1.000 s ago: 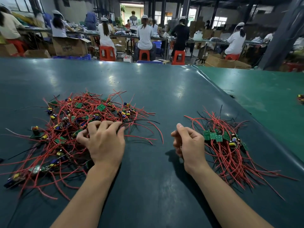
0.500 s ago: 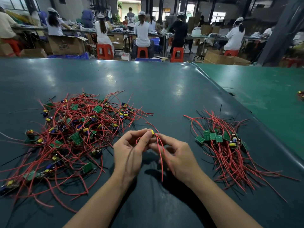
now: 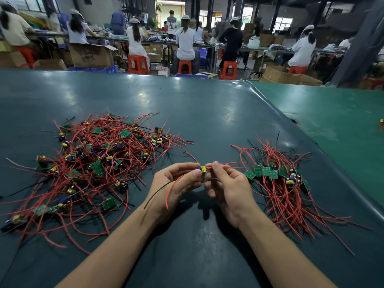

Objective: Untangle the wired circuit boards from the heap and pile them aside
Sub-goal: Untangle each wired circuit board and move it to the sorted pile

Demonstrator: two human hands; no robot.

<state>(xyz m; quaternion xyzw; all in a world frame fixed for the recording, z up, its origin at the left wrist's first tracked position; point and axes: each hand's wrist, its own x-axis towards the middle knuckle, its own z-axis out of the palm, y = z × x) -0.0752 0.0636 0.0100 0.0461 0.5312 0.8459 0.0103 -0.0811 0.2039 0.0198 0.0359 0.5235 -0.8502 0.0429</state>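
Teal table [image 3: 207,113], tangled heap [image 3: 99,163], sorted pile [image 3: 280,183]

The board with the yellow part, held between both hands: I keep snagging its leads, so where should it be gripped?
Likely by the board's body, pinched from both ends, as the left hand and right hand do now; its red and black wires dangle free below.

Small wired board [image 3: 202,169] pinched between left hand [image 3: 178,183] and right hand [image 3: 226,186] above dark bench [image 3: 197,113]. Red and black leads draped over left palm. Tangled heap [image 3: 97,163] spread at left; sorted pile [image 3: 278,179] laid at right, well apart. Seated workers seen beyond.
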